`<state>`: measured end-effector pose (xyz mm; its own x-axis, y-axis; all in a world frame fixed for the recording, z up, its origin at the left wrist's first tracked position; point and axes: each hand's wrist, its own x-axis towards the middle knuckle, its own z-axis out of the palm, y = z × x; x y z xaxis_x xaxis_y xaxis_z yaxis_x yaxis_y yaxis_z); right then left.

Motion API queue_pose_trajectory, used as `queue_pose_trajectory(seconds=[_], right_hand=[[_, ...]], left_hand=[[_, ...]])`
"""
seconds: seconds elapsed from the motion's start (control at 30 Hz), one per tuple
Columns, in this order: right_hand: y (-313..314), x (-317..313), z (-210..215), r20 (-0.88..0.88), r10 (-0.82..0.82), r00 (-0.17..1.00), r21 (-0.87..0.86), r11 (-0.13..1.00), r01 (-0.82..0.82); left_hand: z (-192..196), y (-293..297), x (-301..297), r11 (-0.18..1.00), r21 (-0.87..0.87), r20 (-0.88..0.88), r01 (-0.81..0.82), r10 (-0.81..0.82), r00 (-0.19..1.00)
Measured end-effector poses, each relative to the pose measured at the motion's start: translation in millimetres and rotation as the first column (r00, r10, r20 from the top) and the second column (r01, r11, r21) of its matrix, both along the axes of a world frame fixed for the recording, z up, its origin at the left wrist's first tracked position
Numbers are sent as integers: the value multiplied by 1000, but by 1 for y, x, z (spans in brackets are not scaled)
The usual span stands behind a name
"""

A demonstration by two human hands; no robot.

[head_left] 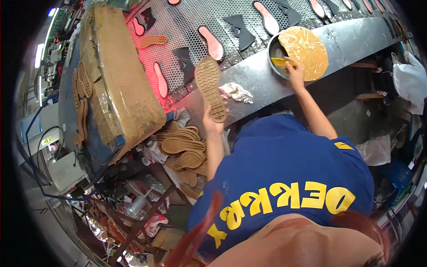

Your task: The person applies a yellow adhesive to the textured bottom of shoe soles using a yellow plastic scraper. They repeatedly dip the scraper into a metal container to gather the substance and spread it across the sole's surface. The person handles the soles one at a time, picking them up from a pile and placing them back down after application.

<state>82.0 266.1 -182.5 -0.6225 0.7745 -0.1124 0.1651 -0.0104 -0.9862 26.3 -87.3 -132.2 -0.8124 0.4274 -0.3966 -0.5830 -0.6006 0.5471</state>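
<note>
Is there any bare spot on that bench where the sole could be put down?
The grey ledge is bare between the crumpled rag and the glue pot, and again right of the pot. The mesh belt behind is dotted with insoles; the pile of soles below is crowded.

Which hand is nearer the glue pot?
Right. The right hand holds a yellow brush at the glue pot; the left hand holds a shoe sole away to its left.

Grey metal bench – glue pot, crumpled rag; mesh belt behind, with insoles
</note>
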Motion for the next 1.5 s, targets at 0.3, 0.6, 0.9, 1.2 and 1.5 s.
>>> queue_pose_trajectory(seconds=[0.3, 0.6, 0.9, 1.2, 1.5], right_hand=[[-25, -41, 102, -585, -114, 803, -565, 768, -303], [-75, -37, 187, -366, 528, 766, 710, 691, -137], [-73, -41, 183, -382, 511, 770, 713, 693, -107], [-64, -42, 183, -367, 596, 715, 756, 639, -145], [-54, -37, 189, -254, 785, 565, 798, 501, -337]], left_hand=[[73, 48, 17, 984, 161, -87, 76, -62, 994], [89, 69, 31, 974, 192, -100, 118, -100, 990], [104, 89, 43, 992, 55, -224, 111, -96, 970], [108, 93, 36, 984, -143, -357, 107, -152, 922], [115, 84, 30, 989, -52, -315, 136, -145, 938]])
